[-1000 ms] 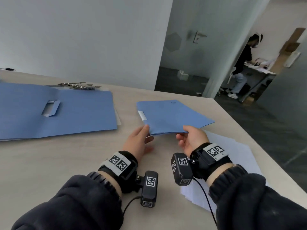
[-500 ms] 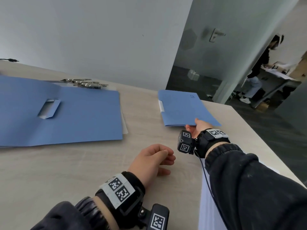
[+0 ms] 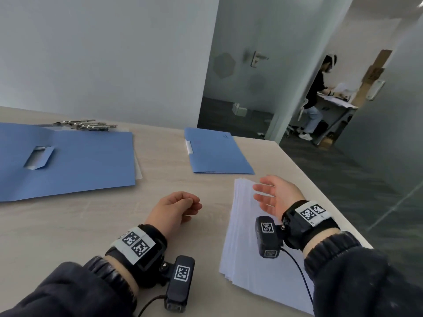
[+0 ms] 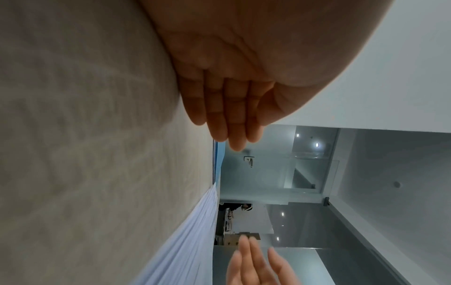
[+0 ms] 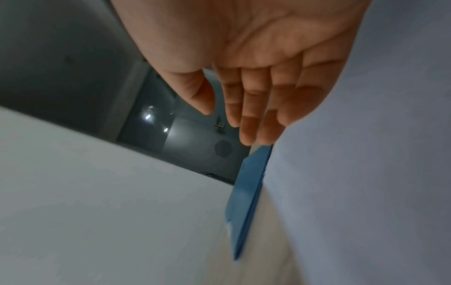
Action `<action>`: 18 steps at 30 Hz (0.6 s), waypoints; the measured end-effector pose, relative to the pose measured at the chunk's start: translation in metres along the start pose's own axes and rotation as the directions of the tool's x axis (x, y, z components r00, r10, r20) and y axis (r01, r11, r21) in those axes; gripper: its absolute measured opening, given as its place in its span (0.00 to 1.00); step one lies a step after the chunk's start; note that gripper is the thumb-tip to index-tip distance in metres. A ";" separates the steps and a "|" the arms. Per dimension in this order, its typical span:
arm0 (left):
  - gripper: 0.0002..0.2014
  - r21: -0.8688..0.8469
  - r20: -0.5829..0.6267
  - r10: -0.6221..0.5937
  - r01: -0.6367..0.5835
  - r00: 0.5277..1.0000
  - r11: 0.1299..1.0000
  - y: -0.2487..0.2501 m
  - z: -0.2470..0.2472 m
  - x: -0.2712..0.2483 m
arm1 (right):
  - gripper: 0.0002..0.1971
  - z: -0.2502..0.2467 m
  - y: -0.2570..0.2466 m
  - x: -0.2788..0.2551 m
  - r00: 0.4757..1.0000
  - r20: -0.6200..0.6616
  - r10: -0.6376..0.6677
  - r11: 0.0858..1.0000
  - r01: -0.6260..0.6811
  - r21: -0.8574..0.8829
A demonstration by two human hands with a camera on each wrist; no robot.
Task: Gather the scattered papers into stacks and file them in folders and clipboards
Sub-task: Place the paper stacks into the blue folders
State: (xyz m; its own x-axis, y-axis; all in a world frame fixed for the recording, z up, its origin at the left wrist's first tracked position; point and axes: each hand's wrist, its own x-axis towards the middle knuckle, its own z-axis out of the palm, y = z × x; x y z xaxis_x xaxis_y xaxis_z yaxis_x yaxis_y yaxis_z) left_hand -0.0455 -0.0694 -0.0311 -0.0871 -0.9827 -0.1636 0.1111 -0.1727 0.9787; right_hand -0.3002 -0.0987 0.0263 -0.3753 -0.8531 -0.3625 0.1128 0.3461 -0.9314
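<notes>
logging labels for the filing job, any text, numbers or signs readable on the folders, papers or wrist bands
No readable words or numbers anywhere.
Closed blue folder: a small dark mark near its far right corner, too small to read.
Stack of white papers: no print can be made out.
Wrist bands and wrist cameras: black-and-white square code markers only, no letters.
Open blue folder: no text visible.

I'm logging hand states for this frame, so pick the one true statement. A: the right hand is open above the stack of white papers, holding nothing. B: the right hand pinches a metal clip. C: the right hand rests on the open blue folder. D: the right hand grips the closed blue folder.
A: the right hand has its fingers spread over the stack of white papers, apart from the closed blue folder lying beyond it.
</notes>
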 end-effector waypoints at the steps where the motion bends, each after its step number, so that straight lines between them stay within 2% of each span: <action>1: 0.13 0.030 -0.005 0.003 -0.003 1.000 1.000 -0.001 0.005 -0.005 | 0.09 -0.017 0.004 -0.008 0.999 -0.022 -0.046 0.994 0.043 -0.095; 3: 0.13 0.102 -0.002 0.017 -0.017 1.000 0.995 -0.003 0.018 -0.015 | 0.09 -0.049 0.013 -0.021 0.993 -0.057 -0.107 0.968 0.091 -0.235; 6: 0.11 0.250 0.015 0.029 -0.032 0.999 0.968 -0.003 0.043 -0.033 | 0.10 -0.097 0.028 -0.036 0.979 -0.142 -0.145 0.939 0.091 -0.332; 9: 0.09 0.336 0.075 -0.042 0.014 0.996 0.942 -0.008 0.070 -0.042 | 0.07 -0.135 0.044 -0.042 0.959 -0.224 -0.175 0.918 0.077 -0.388; 12: 0.17 0.497 0.122 -0.085 0.014 0.989 0.868 -0.018 0.084 -0.039 | 0.06 -0.165 0.057 -0.042 0.945 -0.287 -0.157 0.935 0.048 -0.353; 14: 0.21 0.616 0.136 -0.088 -0.014 0.987 0.788 -0.017 0.094 -0.042 | 0.11 -0.180 0.065 -0.041 0.957 -0.283 -0.062 0.967 -0.013 -0.256; 15: 0.22 0.666 0.123 -0.086 -0.019 0.989 0.745 -0.014 0.097 -0.046 | 0.09 -0.184 0.066 -0.045 0.965 -0.264 -0.003 0.984 -0.045 -0.174; 17: 0.17 0.711 0.115 -0.070 -0.033 0.991 0.702 -0.010 0.101 -0.052 | 0.08 -0.189 0.071 -0.047 0.969 -0.236 0.070 0.995 -0.084 -0.051; 18: 0.11 0.718 0.128 -0.069 -0.044 0.989 0.695 -0.011 0.101 -0.052 | 0.10 -0.190 0.074 -0.047 0.970 -0.226 0.086 0.995 -0.097 -0.039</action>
State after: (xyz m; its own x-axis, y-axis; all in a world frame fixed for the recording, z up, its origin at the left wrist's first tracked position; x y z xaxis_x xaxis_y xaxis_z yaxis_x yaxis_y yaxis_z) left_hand -0.1425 -0.0097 -0.0207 -0.2200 -0.9519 -0.2133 -0.6297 -0.0284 0.7763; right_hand -0.4493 0.0411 -0.0198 -0.5627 -0.7097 -0.4240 0.1127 0.4422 -0.8898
